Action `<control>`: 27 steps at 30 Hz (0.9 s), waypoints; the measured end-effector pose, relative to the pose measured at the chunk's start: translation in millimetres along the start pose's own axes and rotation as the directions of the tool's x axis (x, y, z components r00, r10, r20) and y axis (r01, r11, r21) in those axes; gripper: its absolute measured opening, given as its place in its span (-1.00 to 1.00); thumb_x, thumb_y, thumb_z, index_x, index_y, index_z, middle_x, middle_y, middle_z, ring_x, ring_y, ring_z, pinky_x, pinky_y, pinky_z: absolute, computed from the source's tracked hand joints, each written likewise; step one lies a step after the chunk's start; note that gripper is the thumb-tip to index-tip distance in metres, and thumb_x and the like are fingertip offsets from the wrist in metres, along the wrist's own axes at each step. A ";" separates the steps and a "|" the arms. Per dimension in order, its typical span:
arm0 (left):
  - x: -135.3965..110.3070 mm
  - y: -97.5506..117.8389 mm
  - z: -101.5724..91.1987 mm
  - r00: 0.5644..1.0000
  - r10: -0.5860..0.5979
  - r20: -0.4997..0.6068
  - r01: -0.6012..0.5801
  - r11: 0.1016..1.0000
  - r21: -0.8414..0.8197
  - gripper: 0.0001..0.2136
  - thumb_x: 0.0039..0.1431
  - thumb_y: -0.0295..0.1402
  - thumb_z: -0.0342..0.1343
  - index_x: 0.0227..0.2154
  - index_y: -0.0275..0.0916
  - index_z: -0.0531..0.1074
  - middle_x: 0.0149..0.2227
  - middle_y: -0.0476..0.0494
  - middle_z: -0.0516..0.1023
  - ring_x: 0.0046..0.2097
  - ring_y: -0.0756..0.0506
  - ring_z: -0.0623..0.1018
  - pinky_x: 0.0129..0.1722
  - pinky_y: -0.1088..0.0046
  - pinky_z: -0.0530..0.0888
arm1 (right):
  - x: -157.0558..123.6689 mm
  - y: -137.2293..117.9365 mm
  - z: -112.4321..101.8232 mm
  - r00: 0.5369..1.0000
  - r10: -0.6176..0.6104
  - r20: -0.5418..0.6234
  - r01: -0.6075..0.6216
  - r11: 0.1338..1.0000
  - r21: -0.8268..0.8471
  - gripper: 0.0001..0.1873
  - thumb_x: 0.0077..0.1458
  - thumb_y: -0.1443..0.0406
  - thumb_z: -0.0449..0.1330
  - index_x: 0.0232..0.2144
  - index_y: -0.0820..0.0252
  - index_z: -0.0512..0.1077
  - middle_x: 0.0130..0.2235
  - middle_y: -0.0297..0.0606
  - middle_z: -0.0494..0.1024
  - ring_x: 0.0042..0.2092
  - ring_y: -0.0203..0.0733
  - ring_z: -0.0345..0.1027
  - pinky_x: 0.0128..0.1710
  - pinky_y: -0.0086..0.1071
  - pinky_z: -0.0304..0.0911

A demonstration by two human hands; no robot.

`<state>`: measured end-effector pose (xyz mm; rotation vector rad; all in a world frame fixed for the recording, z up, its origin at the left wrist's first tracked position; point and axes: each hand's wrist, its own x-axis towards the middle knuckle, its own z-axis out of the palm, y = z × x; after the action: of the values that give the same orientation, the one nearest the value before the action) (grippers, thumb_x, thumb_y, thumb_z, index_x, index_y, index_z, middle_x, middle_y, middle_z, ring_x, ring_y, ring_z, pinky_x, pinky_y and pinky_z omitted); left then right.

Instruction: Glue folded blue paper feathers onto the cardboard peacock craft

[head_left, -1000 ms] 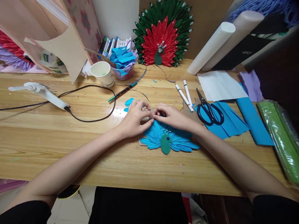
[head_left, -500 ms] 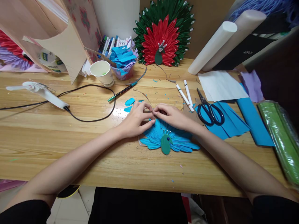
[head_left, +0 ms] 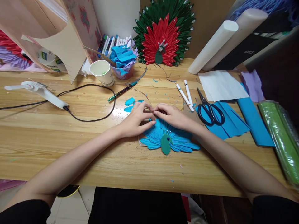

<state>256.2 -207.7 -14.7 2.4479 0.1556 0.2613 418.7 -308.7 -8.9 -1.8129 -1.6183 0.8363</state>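
Observation:
A blue paper peacock (head_left: 151, 138) with a green body (head_left: 165, 144), a dark bead eye and pearl-like crest tips lies on the table. My left hand (head_left: 139, 119) rests over the upper left of its feather fan, fingers bent and thumb lying near the feathers. From the other side my right hand (head_left: 173, 116) comes over the fan's top, thumb and index pinched. The fingertips of both hands meet at the fan's upper edge; what is between them is too small to make out. Loose blue paper feathers (head_left: 129, 101) lie just beyond my left hand.
Black-handled scissors (head_left: 210, 113) lie on blue paper (head_left: 230, 119) at right, near two white markers (head_left: 185, 97). A white glue gun (head_left: 44, 95) and its cord occupy the left. Behind are a paper cup (head_left: 101, 73), a scrap-filled bowl (head_left: 123, 67) and a red-green peacock (head_left: 160, 40).
Both hands stay at the fan's upper edge, with barely any finger movement. The peacock lies in the same place.

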 end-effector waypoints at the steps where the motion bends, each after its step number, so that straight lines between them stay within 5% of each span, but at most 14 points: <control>1: 0.1 0.0 0.1 1.000 0.003 -0.005 -0.003 1.000 -0.001 -0.79 0.18 -0.23 -0.03 -0.37 -0.17 0.47 -0.05 -0.15 0.27 -0.01 -0.16 0.21 0.03 0.19 0.18 | -0.2 -0.2 -0.2 1.000 0.003 0.002 -0.003 1.000 -0.002 -0.83 0.14 0.30 0.01 -0.39 0.20 0.37 -0.32 -0.25 0.46 -0.25 -0.18 0.31 -0.26 -0.35 0.14; 27: -0.4 -3.6 -1.5 0.997 0.062 0.037 -0.064 0.995 0.075 -0.76 0.20 -0.22 -0.07 -0.32 -0.15 0.48 -0.06 -0.16 0.26 -0.01 -0.17 0.22 0.03 0.17 0.16 | -0.6 -2.1 -0.8 1.000 0.012 0.003 -0.012 1.000 0.000 -0.82 0.15 0.26 0.01 -0.41 0.18 0.37 -0.32 -0.24 0.47 -0.25 -0.16 0.31 -0.25 -0.33 0.16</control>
<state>255.3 -204.1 -15.9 2.5340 0.0748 0.2448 417.9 -309.0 -6.7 -1.8234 -1.6111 0.8448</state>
